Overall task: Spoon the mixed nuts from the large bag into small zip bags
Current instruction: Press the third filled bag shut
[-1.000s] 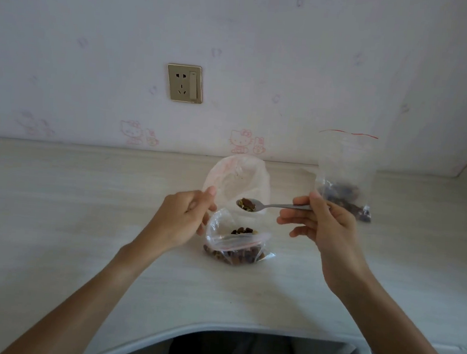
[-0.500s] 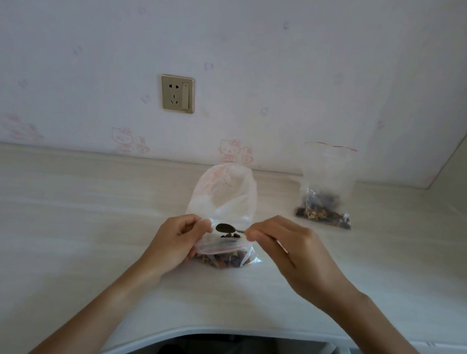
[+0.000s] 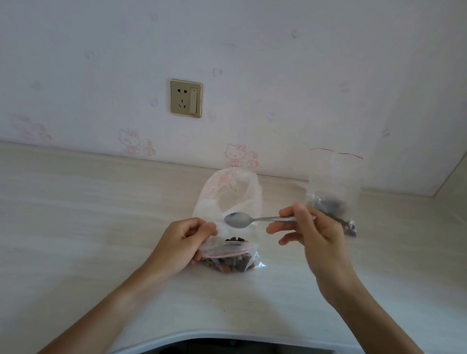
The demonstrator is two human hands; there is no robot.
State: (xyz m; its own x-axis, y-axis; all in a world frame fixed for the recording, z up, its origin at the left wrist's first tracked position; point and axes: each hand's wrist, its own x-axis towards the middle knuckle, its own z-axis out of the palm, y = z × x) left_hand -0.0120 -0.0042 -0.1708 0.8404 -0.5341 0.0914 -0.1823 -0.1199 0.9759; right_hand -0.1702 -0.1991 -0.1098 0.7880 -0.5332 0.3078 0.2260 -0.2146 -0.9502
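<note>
A small clear zip bag point(image 3: 229, 258) with a red strip stands on the pale table point(image 3: 67, 218), holding mixed nuts in its bottom. My left hand point(image 3: 184, 243) pinches its left rim and keeps its mouth open. My right hand point(image 3: 312, 234) grips the handle of a metal spoon point(image 3: 238, 219), whose bowl hangs bare just above the small bag. Behind the small bag a white translucent plastic bag point(image 3: 229, 196) stands with its mouth toward me. A taller clear zip bag point(image 3: 332, 191) with nuts at its bottom stands at the right, partly behind my right hand.
The wall with a beige socket point(image 3: 185, 98) and pink cartoon stickers rises right behind the table. The table's curved front edge point(image 3: 212, 336) runs near my body. A side wall slants in at the far right.
The spoon came loaded to the small bag, tipped its nuts in, and has now risen empty above the bag. My left hand kept holding the bag's rim.
</note>
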